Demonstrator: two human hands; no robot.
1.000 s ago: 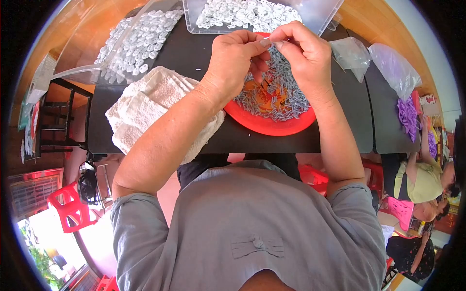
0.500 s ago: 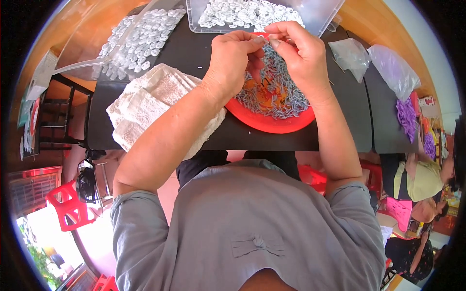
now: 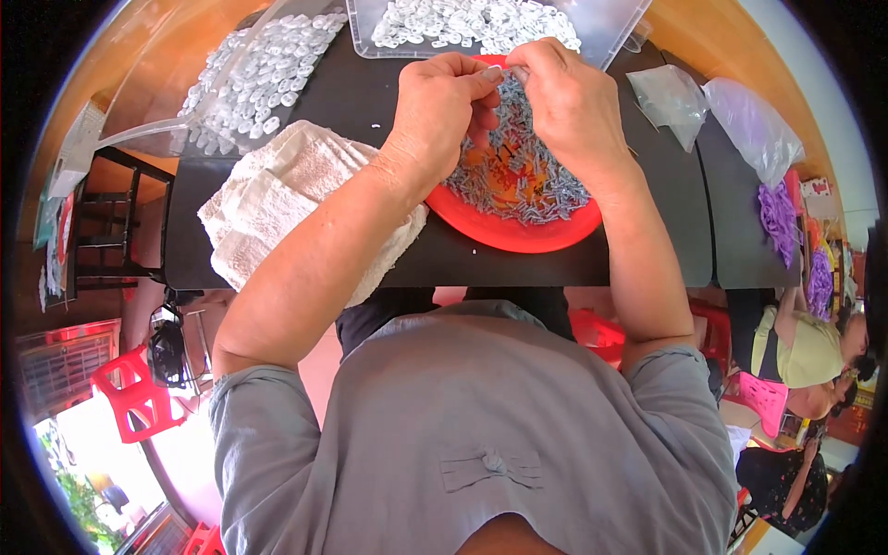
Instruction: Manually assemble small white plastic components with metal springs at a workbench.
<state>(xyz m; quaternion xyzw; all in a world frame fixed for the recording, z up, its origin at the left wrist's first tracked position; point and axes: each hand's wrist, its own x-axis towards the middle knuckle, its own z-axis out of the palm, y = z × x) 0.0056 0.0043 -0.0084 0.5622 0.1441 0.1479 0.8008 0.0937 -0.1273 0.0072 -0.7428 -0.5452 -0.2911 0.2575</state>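
Over the far part of a red basin [image 3: 527, 245], my two hands meet fingertip to fingertip. Between the thumb and index finger of my left hand [image 3: 430, 102] is a small white plastic piece [image 3: 495, 70], mostly covered by the fingers. My right hand [image 3: 578, 111] is closed in a pinch right beside that piece; whatever it grips is hidden behind the fingers. Many small grey slender pieces [image 3: 546, 203] lie in the basin below, thickest around its sides, with the orange-red bottom showing in the middle.
A clear bin [image 3: 610, 23] of white oval pieces [image 3: 476, 23] stands behind the basin. Another clear container with similar pieces [image 3: 264, 83] is at the far left. A cream towel [image 3: 287, 190] lies under my left forearm. Plastic bags [image 3: 671, 102] sit right; people [image 3: 805, 347] are beyond.
My right hand has turned inward and its fingers have come closer to the white piece. My left hand keeps its pinch. The whole view has shifted slightly.
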